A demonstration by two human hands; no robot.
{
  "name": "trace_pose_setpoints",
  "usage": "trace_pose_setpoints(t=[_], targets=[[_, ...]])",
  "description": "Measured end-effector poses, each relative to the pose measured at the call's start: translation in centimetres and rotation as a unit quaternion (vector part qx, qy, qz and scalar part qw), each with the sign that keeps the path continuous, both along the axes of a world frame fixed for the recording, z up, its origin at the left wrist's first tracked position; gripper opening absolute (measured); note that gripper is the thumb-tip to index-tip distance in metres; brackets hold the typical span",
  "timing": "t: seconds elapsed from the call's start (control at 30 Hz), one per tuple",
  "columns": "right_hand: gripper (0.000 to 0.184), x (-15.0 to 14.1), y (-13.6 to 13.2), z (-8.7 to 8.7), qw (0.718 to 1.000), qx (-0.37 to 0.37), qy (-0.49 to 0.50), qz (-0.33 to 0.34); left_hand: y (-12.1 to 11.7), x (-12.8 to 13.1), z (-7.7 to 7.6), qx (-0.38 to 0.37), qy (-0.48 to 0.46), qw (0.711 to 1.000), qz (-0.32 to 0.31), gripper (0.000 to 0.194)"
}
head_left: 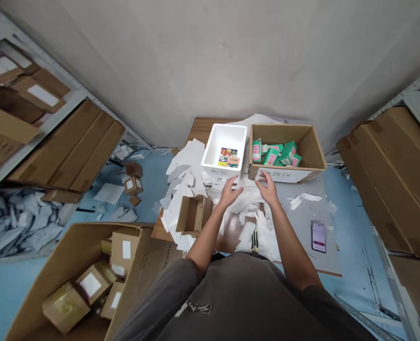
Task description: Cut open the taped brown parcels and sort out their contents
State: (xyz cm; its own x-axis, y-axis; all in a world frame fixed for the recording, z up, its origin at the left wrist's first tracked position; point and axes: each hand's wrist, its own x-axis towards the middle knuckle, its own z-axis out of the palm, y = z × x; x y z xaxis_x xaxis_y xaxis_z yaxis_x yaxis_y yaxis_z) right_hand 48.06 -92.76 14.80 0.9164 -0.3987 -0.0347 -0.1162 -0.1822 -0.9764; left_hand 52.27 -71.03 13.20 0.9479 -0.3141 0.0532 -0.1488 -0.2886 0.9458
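Head view: At near left, an open small carton (184, 214) sat among torn paper (174, 201).
Left hand: Empty (230, 191), fingers spread, by the white foam tub (221, 172).
Right hand: Empty (268, 190), fingers parted, by the cardboard box (308, 144); contact unclear.
Both hands: Apparently between grips; a next hold called for reaching over a rim.
Far row: Colourful cards (228, 157) lay in the tub, left; green packs (288, 152) filled the box, right.

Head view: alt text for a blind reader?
A person's left hand and right hand, both empty, hover near a white bin of colourful items and a cardboard box of green cartons. Paper scraps, a small box and a phone lie on the table.
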Motion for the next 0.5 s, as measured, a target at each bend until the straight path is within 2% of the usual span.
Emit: trace_pose_setpoints(t=[0.07, 0.17, 0.27, 0.33, 0.4, 0.5], targets=[[0.078, 0.0, 5.0, 0.1, 0.999, 0.004, 0.0, 0.035, 4.3, -1.5, -0.3, 0.009, -0.005, 1.0, 0.008, 0.067], [0.071, -0.3, 13.2, 0.0, 0.997, 0.004, 0.002, 0.081, 12.2, -3.6, -0.8, 0.047, -0.032, 0.998, 0.019, 0.06], [0.055, -1.2, 21.7, -1.0, 0.988, -0.007, 0.008, 0.152, 20.7, -5.7, -2.0, 0.126, -0.047, 0.991, 0.025, 0.049], [0.043, -2.2, 27.0, -2.2, 0.975, -0.049, 0.012, 0.214, 25.6, -7.3, -3.2, 0.196, -0.025, 0.98, 0.029, 0.048], [0.038, -3.8, 31.3, -3.7, 0.958, -0.126, 0.029, 0.257, 29.3, -9.1, -4.7, 0.247, 0.014, 0.969, 0.02, 0.055], [0.051, -7.1, 34.8, -6.3, 0.929, -0.238, 0.098, 0.264, 32.4, -11.8, -6.9, 0.271, 0.07, 0.96, -0.022, 0.055]])
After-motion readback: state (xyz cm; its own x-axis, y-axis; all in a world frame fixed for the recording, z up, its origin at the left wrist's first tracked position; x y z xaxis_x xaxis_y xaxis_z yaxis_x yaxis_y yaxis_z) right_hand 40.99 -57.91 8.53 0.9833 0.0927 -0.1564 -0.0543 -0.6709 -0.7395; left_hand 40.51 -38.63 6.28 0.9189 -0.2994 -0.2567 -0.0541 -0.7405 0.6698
